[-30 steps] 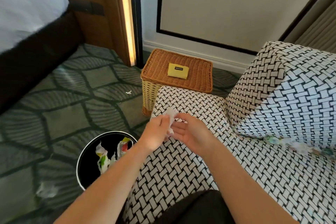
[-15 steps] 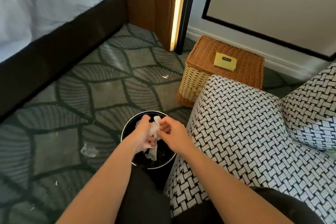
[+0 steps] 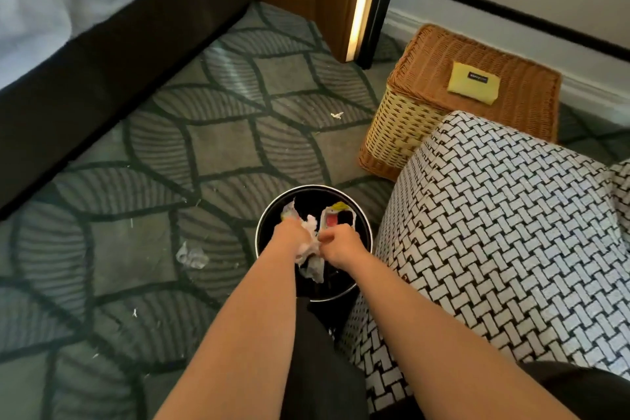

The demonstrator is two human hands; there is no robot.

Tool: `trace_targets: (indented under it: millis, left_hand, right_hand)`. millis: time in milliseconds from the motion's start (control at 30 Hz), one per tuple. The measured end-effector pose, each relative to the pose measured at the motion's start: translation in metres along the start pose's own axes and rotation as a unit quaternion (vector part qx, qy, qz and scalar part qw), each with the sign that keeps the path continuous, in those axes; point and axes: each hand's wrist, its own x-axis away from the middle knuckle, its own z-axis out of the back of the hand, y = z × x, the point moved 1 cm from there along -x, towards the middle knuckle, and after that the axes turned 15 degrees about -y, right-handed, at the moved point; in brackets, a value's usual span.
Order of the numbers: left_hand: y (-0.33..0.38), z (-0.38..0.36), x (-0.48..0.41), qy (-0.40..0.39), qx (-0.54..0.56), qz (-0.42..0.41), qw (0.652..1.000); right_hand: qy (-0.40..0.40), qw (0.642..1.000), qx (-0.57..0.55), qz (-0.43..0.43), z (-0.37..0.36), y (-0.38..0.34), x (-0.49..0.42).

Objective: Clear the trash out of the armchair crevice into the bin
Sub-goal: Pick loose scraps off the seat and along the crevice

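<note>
Both hands hang over the round black bin (image 3: pixel 269 215) on the carpet beside the armchair (image 3: pixel 504 232). My left hand (image 3: pixel 289 236) grips a crumpled white tissue (image 3: pixel 310 256), which dangles into the bin's mouth. My right hand (image 3: pixel 337 245) pinches the same tissue from the right, fingers curled. Colourful wrappers (image 3: pixel 332 216) lie inside the bin beyond my hands. The chair's black-and-white woven arm fills the right side; its crevice is out of view.
A wicker basket (image 3: pixel 409 119) with a yellow pouch (image 3: pixel 474 82) on its lid stands behind the chair arm. A clear scrap (image 3: pixel 191 256) and a small white bit (image 3: pixel 336 115) lie on the patterned carpet. The dark bed base (image 3: pixel 102 72) runs along the left.
Both hands carried the tissue from above the chair arm leftward and down to the bin. The view swung left, so the chair's crevice left the frame.
</note>
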Motion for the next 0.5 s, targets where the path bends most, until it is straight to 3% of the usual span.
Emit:
trace_targets:
  millis: [100, 267, 367, 500]
  left_hand:
    - [0.008, -0.007, -0.013, -0.05, 0.025, 0.024, 0.998]
    - [0.016, -0.005, -0.005, -0.036, -0.007, 0.016, 0.999]
    - [0.007, -0.002, 0.002, -0.022, -0.032, -0.024, 0.999]
    - [0.005, -0.004, 0.016, 0.055, 0.003, -0.094, 0.994]
  right_hand:
    - [0.027, 0.998, -0.033, -0.042, 0.004, 0.004, -0.001]
    - [0.083, 0.992, -0.03, -0.085, 0.017, 0.008, 0.006]
    - [0.09, 0.994, -0.041, -0.042, 0.022, 0.003, 0.016]
    - [0.1, 0.991, -0.018, 0.085, 0.034, -0.002, 0.041]
